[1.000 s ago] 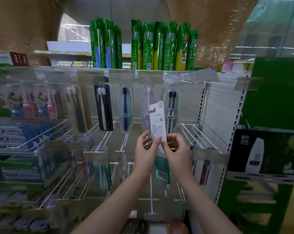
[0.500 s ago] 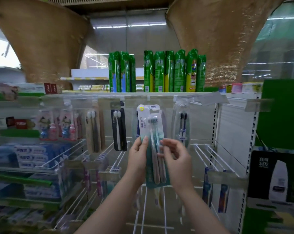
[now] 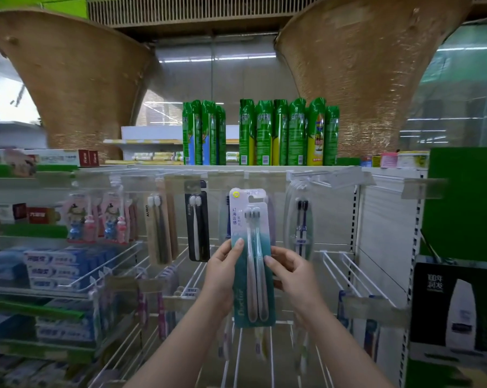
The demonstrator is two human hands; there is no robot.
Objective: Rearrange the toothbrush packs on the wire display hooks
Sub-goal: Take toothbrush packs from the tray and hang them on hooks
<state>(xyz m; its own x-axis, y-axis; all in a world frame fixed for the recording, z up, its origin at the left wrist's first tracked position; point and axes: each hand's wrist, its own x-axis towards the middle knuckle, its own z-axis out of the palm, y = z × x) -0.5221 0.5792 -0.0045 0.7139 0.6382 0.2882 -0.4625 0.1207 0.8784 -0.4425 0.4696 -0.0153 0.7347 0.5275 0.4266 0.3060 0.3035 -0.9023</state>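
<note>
A teal and white toothbrush pack [image 3: 252, 259] stands upright between two hands, its printed front facing the viewer. Two slim toothbrushes with dark bristle heads lie side by side under clear plastic, heads up. The left hand [image 3: 222, 273] grips its left edge, thumb on the front; the right hand [image 3: 292, 273] pinches its right edge. Above and behind the hands, more packs hang from wire display hooks [image 3: 301, 177]: a black pack [image 3: 198, 225] up and left of the left hand, a tan pack [image 3: 159, 228] further left, and a clear oval pack [image 3: 300, 222] up and right of the right hand.
</note>
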